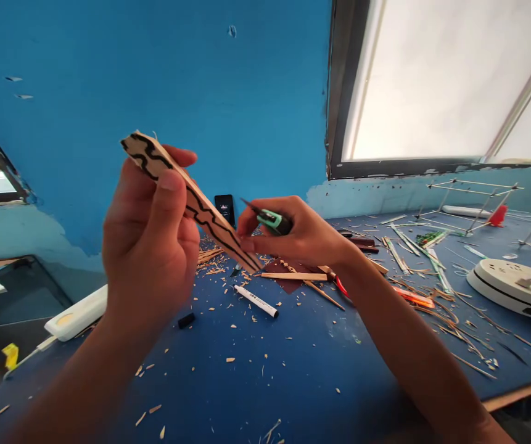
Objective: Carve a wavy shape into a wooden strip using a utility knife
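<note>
My left hand (pixel 147 228) is raised, its thumb and fingers closed round a flat wooden strip (pixel 200 206) with wavy black lines drawn along its face. The strip tilts, upper end to the left, lower end toward my right hand (pixel 288 231). That hand grips a green and black craft knife (pixel 274 221), its dark blade pointing up and left, apart from the wood. My right fingertips touch the strip near its lower end. Below on the table lie a white marker (pixel 256 301), uncapped, and a black cap (pixel 186 320).
Wood shavings litter the blue table (pixel 302 382). Behind my hands a black phone (pixel 225 208) leans on the wall. To the right are an orange cutter (pixel 413 298), a round white device (pixel 515 283) and a thin stick frame (pixel 471 206). A white power strip (pixel 78 314) lies left.
</note>
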`<control>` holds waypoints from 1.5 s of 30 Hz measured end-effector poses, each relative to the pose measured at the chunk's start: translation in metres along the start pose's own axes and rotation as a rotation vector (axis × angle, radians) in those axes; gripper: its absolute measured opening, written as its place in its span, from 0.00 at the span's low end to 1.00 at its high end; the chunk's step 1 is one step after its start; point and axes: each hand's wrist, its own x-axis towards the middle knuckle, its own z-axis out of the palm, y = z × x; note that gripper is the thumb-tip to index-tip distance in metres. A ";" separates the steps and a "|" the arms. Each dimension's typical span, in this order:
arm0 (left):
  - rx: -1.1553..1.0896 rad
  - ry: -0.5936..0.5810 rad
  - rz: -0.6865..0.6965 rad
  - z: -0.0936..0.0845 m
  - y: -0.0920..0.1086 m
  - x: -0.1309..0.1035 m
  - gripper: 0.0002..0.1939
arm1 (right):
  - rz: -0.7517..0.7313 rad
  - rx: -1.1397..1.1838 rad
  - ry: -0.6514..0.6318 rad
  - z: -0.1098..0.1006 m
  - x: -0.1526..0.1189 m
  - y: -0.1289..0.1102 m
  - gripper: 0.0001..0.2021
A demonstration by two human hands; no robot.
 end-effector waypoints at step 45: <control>-0.544 -0.688 -1.275 -0.015 0.010 -0.007 0.19 | -0.122 -0.433 0.536 -0.064 -0.032 -0.016 0.08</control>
